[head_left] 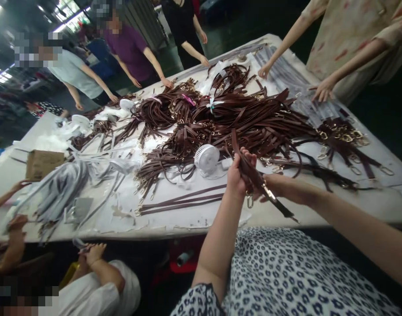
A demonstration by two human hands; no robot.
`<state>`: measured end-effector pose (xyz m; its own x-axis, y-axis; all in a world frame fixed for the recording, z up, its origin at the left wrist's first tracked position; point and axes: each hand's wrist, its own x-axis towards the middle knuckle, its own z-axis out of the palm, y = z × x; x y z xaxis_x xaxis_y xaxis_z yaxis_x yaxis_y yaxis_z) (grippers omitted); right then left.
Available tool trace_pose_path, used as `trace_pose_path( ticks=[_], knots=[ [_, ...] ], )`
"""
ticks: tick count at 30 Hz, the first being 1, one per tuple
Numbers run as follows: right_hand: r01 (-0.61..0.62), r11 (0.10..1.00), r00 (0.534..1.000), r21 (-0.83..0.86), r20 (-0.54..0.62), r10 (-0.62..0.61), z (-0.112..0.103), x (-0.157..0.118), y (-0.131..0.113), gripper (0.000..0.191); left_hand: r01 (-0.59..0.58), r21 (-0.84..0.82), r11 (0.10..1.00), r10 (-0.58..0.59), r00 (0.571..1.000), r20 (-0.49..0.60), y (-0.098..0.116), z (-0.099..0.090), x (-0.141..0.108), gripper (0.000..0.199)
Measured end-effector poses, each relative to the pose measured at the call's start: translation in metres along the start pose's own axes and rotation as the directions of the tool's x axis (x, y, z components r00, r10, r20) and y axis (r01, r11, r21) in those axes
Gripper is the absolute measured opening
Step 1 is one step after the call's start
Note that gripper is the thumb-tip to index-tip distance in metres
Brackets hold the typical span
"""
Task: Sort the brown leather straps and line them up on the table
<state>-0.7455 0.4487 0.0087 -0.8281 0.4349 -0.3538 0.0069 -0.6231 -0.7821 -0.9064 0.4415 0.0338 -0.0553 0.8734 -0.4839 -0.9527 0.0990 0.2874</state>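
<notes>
You stand at a long white worktop covered by a large heap of brown leather straps with gold clasps. People work along its far side, and a co-worker's hand rests on the worktop to the right of the heap. Bundled grey straps lie towards the left. Two long flat straps lie near the front edge, just below a small white fan at the heap's near side. One brown strap is lifted clear of the worktop in front of you. Your left hand and right hand are close together, both grips closed around it, and a gold swivel clasp dangles just below.
</notes>
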Motion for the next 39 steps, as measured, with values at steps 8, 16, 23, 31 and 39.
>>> trace_pose_path(
  ticks=[8, 16, 23, 31, 39],
  knots=[
    [0.001, 0.937, 0.994, 0.349, -0.104, 0.038, 0.009, -0.021, 0.033, 0.060, 0.000, 0.180, 0.984, -0.034, 0.982, 0.185, -0.008, -0.027, 0.015, 0.032],
    [-0.008, 0.838, 0.957, 0.546, -0.239, 0.165, 0.011, -0.015, 0.029, 0.045, 0.127, 0.328, 0.936, -0.188, 0.969, 0.161, -0.005, -0.044, 0.006, 0.031],
    [0.148, 0.634, 0.959, 0.759, -0.266, 0.094, 0.009, -0.010, 0.006, 0.044, 0.146, 0.502, 0.852, -0.294, 0.928, 0.228, 0.003, -0.084, -0.034, 0.043],
    [0.184, 0.789, 0.949, 0.586, -0.316, 0.014, 0.005, 0.016, 0.005, 0.041, 0.297, 0.616, 0.729, -0.510, 0.836, 0.200, -0.023, -0.073, -0.071, 0.053],
    [0.081, 0.890, 0.978, 0.448, -0.209, 0.017, -0.012, -0.001, 0.022, 0.043, 0.045, 0.511, 0.858, -0.069, 0.997, 0.029, -0.019, -0.071, -0.068, 0.042]
  ],
)
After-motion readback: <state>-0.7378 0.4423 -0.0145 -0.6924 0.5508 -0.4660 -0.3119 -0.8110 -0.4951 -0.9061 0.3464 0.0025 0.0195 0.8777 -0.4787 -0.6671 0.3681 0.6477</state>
